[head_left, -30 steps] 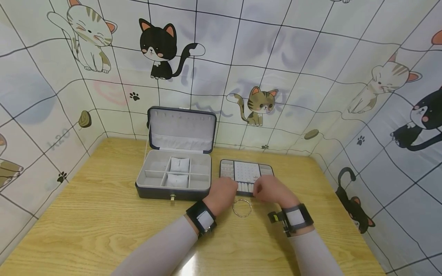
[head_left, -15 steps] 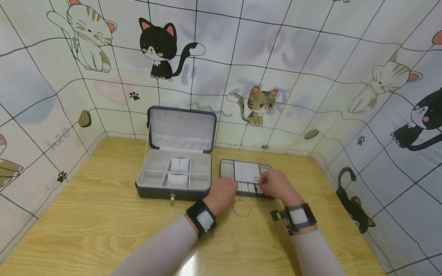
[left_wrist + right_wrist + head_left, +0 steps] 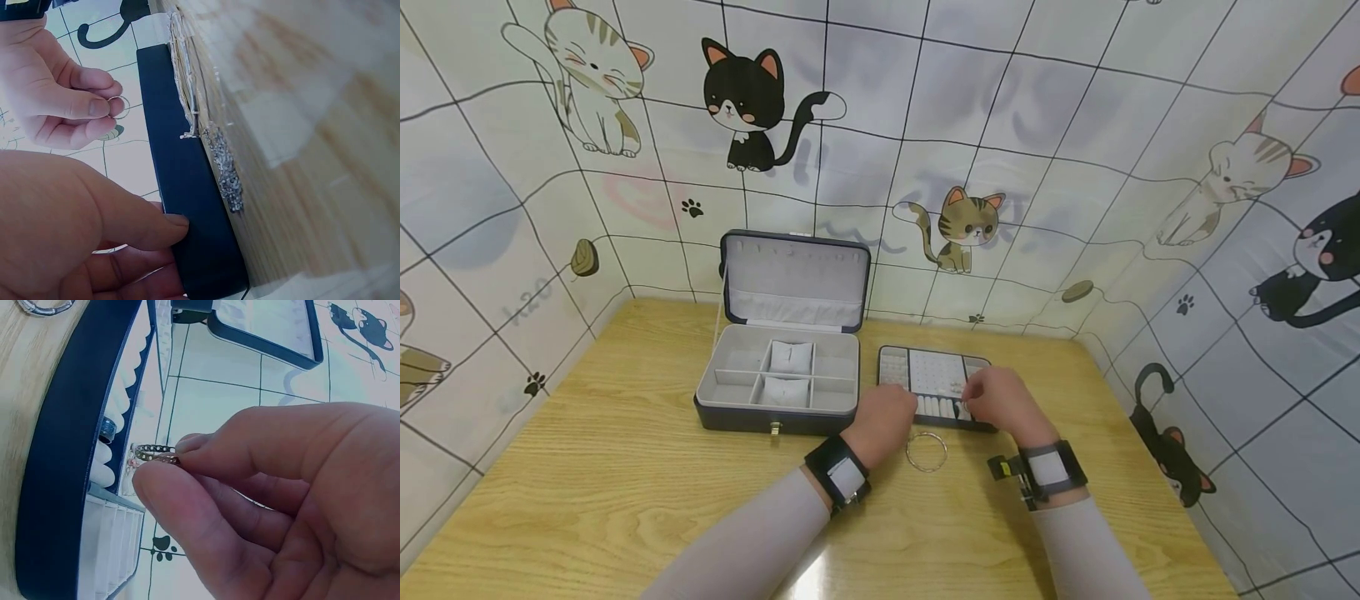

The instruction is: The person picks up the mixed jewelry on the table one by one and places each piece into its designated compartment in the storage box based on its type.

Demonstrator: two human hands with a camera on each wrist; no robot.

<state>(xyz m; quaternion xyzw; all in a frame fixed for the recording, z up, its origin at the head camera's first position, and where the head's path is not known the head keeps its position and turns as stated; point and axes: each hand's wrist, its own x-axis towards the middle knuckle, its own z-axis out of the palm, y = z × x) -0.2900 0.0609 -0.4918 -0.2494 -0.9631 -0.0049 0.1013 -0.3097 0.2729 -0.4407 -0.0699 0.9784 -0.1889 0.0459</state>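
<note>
My right hand (image 3: 1000,404) pinches a small openwork ring (image 3: 153,448) between thumb and fingertip. It is close over the right side of a dark-rimmed jewelry tray (image 3: 936,371). A second, dark ring (image 3: 108,429) sits between the tray's white padded ring rolls in the right wrist view. My left hand (image 3: 883,425) holds the tray near its front left corner; in the left wrist view the thumb presses its dark wall (image 3: 169,125) and the fingers curl behind. A thin metal bangle (image 3: 908,457) lies on the table in front of the tray.
To the left stands a dark jewelry box (image 3: 737,419), lid raised, with light compartments and two small cushions (image 3: 791,359) inside. The wooden table (image 3: 587,467) meets a cat-patterned, tile-print cloth (image 3: 865,175) at the back and sides.
My right hand has moved a little right and back from the ring rolls, and the dark ring in them has come into view. My left hand keeps its place on the tray.
</note>
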